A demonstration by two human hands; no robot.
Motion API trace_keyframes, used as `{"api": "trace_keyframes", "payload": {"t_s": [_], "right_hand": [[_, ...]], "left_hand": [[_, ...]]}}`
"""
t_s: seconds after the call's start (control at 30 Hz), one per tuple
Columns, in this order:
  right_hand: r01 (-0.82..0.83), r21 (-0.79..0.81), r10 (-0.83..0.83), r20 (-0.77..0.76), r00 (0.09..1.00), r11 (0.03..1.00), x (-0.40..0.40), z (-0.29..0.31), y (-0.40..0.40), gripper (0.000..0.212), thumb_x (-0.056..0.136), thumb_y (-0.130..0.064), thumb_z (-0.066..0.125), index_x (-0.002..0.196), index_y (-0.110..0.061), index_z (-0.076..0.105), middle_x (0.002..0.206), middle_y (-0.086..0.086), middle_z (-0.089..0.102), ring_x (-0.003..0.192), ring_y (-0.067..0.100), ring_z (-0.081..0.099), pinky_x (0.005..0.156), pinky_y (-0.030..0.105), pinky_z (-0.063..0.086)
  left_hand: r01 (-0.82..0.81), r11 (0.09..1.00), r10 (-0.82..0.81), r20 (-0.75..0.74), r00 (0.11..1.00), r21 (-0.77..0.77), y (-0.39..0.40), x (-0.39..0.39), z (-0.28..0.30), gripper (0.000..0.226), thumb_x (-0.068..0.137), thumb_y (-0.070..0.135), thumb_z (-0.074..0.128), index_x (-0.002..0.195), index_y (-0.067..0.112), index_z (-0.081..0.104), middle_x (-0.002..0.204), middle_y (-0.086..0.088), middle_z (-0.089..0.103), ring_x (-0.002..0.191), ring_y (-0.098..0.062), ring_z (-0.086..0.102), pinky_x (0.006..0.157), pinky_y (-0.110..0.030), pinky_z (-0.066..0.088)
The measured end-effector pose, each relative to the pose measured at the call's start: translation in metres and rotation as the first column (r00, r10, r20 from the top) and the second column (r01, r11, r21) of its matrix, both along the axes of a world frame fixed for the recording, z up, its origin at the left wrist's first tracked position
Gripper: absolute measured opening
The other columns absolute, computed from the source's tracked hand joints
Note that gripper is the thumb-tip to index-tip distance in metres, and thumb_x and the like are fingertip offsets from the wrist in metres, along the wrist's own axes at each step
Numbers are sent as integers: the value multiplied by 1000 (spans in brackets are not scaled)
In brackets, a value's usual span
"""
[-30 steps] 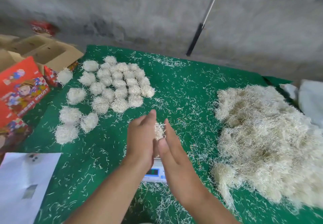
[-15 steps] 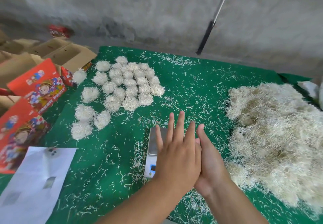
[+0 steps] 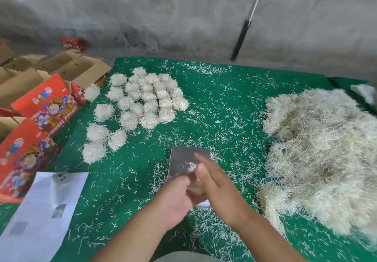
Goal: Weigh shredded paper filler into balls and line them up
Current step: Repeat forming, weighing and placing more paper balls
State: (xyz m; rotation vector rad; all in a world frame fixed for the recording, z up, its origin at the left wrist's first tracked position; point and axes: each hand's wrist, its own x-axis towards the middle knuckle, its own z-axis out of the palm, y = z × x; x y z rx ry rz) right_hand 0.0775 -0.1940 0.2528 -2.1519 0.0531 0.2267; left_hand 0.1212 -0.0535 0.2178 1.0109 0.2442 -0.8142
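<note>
step: rolling a wad (image 3: 195, 187) into a ball | left hand (image 3: 177, 197) cupped under it, right hand (image 3: 217, 182) flat-fingered pressing on top, blurred | wad between palms, just over scale (image 3: 186, 162) | next: likely carry it forward-left to balls (image 3: 146, 100)

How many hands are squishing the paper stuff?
2. The left hand cups a wad of shredded paper just in front of the scale. The right hand presses on the wad from the right side. No other hands show.
</note>
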Motion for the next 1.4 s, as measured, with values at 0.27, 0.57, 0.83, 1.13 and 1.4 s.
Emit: {"api": "trace_keyframes", "payload": {"t_s": [0.27, 0.57, 0.83, 1.13, 1.4], "right_hand": [[226, 42, -200, -326, 924, 973, -44, -51, -61, 71, 89, -85, 33, 154, -56, 35, 147, -35, 31, 137, -4, 32, 117, 33, 27], [521, -61, -470, -530, 706, 851, -153, -105, -96, 42, 91, -67, 50, 121, -42, 67, 120, -10, 74, 108, 12, 71, 111, 45, 47], [727, -52, -618, -571, 540, 684, -189, -119, -100, 22, 103, -33, 59, 111, -21, 75, 97, -2, 80, 94, 22, 74, 78, 33, 53], [600, -40, -499, -602, 624, 799, -162, -123, -94, 42, 97, -55, 53, 123, -26, 68, 107, -9, 79, 97, 10, 75, 88, 35, 58], [507, -16, -439, -522, 731, 862, -116, -112, -78, 30, 107, -50, 50, 121, -30, 67, 107, -14, 78, 96, 4, 75, 102, 48, 56]], "left_hand": [[-207, 790, 239, 22, 971, 577, 37, 23, -73, 28, 105, 29, 62, 133, 24, 62, 159, -5, 45, 87, -33, 78, 38, -18, 51], [-10, 739, -62, 82, 995, 674, 3, 95, -123, 49, 92, 12, 74, 132, 11, 46, 134, -13, 52, 114, -27, 56, 84, -38, 54], [-209, 676, 125, 170, 978, 706, -29, 123, -163, 42, 86, 4, 81, 123, 8, 63, 118, -13, 68, 97, -30, 68, 90, -44, 60], [-360, 573, 144, 342, 929, 736, 28, 88, -143, 33, 93, 26, 71, 125, 21, 65, 115, 2, 72, 102, -22, 70, 97, -46, 56], [-441, 567, 335, 294, 895, 696, 117, -5, -143, 22, 97, 9, 67, 117, 19, 67, 105, 0, 73, 95, -18, 72, 77, -33, 55]]}}
